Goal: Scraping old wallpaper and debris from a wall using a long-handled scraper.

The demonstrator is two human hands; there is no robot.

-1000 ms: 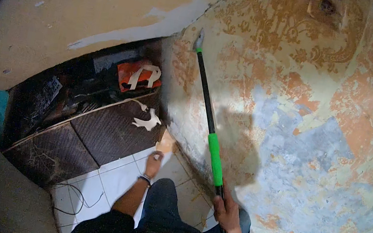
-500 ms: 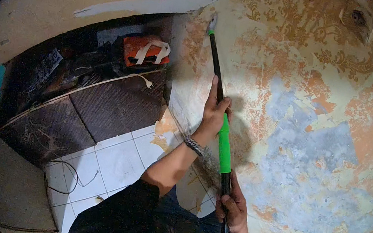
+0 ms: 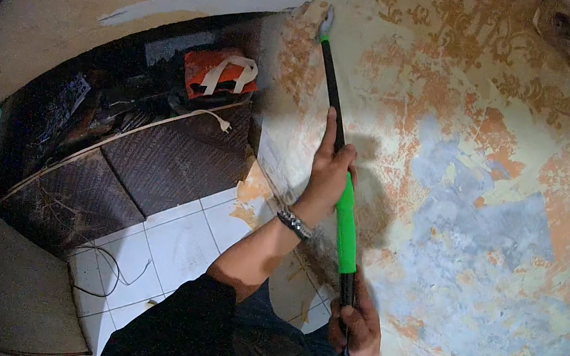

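A long-handled scraper point(image 3: 345, 236), with a black pole and a bright green grip, slants up along the peeling wall point(image 3: 485, 232). Its small pale metal head point(image 3: 327, 22) meets the wall near the far corner; the exact blade edge is hard to make out. My left hand point(image 3: 330, 172) is closed round the pole just above the green grip, index finger stretched along the shaft. Lower down, my right hand point(image 3: 359, 329) wraps the black part below the grip. A braided bracelet point(image 3: 294, 223) circles my left wrist.
Left of the wall stands a dark brown board cabinet point(image 3: 174, 149) holding an orange bag point(image 3: 219, 77) with pale straps. A cord with a plug point(image 3: 223, 123) lies along its edge. Thin cable point(image 3: 109, 273) and wall scraps point(image 3: 249, 191) lie on white tiles point(image 3: 178, 239). A hole point(image 3: 564, 26) shows high in the wall.
The scraper's head has slid slightly farther up the wall, toward the corner. Both hands keep their grip on the pole, and the view has shifted a little.
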